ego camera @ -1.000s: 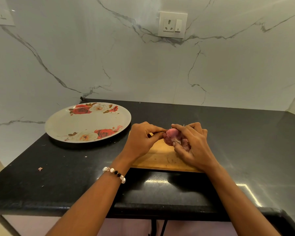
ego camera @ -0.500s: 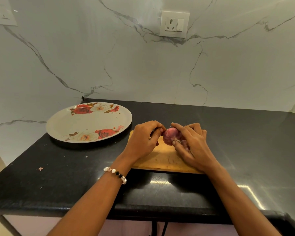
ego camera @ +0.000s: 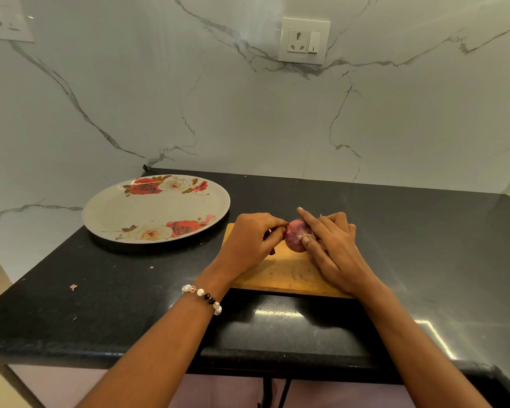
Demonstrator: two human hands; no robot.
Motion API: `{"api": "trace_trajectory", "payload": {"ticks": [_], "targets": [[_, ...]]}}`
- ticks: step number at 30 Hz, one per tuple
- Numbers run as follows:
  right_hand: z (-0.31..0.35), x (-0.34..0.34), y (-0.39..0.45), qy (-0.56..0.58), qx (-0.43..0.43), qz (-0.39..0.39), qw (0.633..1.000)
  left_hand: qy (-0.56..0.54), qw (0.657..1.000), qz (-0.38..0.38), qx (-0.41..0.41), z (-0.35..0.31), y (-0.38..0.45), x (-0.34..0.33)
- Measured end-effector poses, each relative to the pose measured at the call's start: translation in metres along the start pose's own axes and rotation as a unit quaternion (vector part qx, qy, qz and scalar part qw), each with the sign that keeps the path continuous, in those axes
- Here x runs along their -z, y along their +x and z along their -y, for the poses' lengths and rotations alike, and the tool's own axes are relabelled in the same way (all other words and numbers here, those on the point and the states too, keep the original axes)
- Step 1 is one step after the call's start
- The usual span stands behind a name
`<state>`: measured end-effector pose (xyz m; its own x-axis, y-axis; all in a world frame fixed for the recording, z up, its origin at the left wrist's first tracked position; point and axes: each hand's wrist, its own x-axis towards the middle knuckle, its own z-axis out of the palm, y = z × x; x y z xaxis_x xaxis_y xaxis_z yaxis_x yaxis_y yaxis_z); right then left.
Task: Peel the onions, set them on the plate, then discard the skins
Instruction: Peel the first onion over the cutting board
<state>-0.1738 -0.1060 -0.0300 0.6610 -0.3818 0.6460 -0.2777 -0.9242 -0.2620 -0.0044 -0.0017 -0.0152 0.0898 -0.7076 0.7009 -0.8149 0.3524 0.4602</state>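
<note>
Big black stone counter (ego camera: pixel 106 313) runs up against a white marble-look wall (ego camera: pixel 218 113), which has a socket plate (ego camera: pixel 304 40) up top and another one (ego camera: pixel 3 23) off in the left corner. On the left side of the counter sits a large rose-print plate (ego camera: pixel 124 210), nothing on it. Just right of it, close but not quite touching, is a wooden cutting board (ego camera: pixel 280 272). Both hands meet over the board. The right hand (ego camera: pixel 334 251) has the red onion (ego camera: pixel 296 234) wrapped up, forefinger laid over the top and thumb pressed on the front, so it's held just above the board. The left hand (ego camera: pixel 252 242) is curled in tight, fingertips pinching at the onion's left end, looks like a bit of skin but honestly can't tell for sure. Beaded bracelet (ego camera: pixel 202 298) on the left wrist. Tiny pinkish scrap (ego camera: pixel 73 287) lies way off left on the counter.
</note>
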Motion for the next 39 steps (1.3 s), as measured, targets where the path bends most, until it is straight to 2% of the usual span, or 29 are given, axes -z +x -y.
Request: {"api": "trace_trajectory", "payload": {"ticks": [8, 14, 26, 34, 39], "targets": [[0.003, -0.001, 0.001, -0.033, 0.003, -0.019, 0.999, -0.012, 0.999, -0.028, 0.043, 0.0, 0.002, -0.004], [-0.002, -0.001, 0.001, -0.049, 0.011, -0.021, 0.998, -0.063, 0.995, 0.013, 0.072, 0.0, 0.002, 0.003], [-0.003, -0.005, 0.001, -0.041, 0.011, -0.011, 0.999, -0.016, 0.998, -0.011, 0.062, 0.003, 0.002, -0.003], [0.0, -0.005, 0.002, -0.045, 0.019, -0.005, 0.999, 0.038, 0.997, -0.001, 0.064, 0.006, 0.003, -0.007], [-0.001, -0.003, 0.002, -0.037, 0.014, -0.015, 0.999, 0.021, 0.997, -0.023, 0.076, 0.003, 0.004, -0.008]]}}
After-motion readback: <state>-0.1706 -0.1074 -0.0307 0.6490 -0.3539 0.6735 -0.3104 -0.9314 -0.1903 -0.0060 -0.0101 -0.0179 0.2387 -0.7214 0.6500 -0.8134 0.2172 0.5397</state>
